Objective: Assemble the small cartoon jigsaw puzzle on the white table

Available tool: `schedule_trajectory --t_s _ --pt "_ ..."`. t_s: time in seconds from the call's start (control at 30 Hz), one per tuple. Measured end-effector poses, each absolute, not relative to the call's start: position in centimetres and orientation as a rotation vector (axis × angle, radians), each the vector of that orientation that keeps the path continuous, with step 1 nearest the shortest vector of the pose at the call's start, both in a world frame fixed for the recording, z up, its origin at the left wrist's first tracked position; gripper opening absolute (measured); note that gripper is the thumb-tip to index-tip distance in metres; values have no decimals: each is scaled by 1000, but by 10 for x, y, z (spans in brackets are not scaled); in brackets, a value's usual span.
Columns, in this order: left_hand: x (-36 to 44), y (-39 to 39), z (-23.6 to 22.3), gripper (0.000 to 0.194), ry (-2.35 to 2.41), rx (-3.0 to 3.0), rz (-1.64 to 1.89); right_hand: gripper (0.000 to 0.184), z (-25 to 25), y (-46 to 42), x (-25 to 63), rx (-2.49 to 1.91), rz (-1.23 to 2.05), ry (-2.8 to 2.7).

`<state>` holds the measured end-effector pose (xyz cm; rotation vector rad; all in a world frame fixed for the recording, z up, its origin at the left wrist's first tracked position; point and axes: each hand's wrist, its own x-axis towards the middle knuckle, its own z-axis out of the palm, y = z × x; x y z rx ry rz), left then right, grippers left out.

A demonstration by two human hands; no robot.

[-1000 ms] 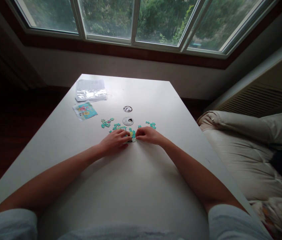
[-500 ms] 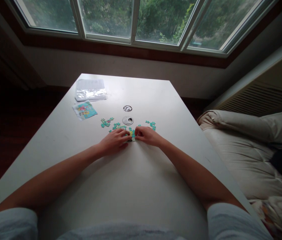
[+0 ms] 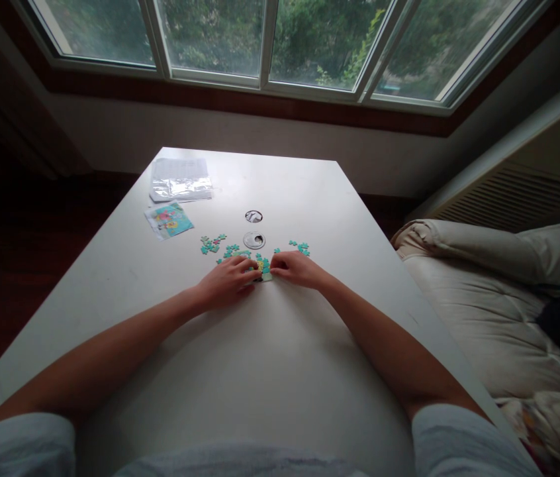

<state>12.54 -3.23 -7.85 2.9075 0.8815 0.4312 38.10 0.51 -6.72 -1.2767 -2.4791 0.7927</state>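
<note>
A partly joined jigsaw puzzle (image 3: pixel 265 270), green, yellow and teal, lies on the white table between my hands. My left hand (image 3: pixel 230 278) rests over its left side, fingers stretched out and covering part of it. At the right edge, my right hand (image 3: pixel 296 269) has its thumb and fingers pinched together; whatever is in them is hidden. Loose teal puzzle pieces (image 3: pixel 232 249) lie just beyond my left hand. Another cluster of puzzle pieces (image 3: pixel 212 244) is farther left, and several teal pieces (image 3: pixel 302 248) lie beyond my right hand.
A colourful picture card (image 3: pixel 169 219) lies at the left of the table (image 3: pixel 240 377), near a clear plastic packet (image 3: pixel 181 179). Two round inserts, a grey disc (image 3: pixel 253 240) and a round hole (image 3: pixel 253 216), sit mid-table. A beige sofa (image 3: pixel 488 318) stands at right.
My right hand has shifted slightly to the right, showing more of the joined puzzle's right edge. My left hand stays on the puzzle.
</note>
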Motion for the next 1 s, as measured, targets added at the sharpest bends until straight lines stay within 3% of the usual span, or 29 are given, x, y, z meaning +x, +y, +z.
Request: schedule_trajectory --t_s 0.2,0.47,0.63,0.8,1.0 --pt "125 -33 -78 34 894 2908 425 15 -64 4 382 -1315 779 -2526" --pt "124 -30 -75 30 927 2836 466 8 -68 2 379 -1301 643 -2645" --pt "94 -2 -74 27 1372 2725 697 8 -67 3 380 -1268 717 -2611" --pt "47 30 -77 31 1922 2527 561 9 -64 4 383 -1253 791 -2603" --pt "34 38 -81 29 1955 2425 449 10 -61 4 384 -1245 837 -2600"
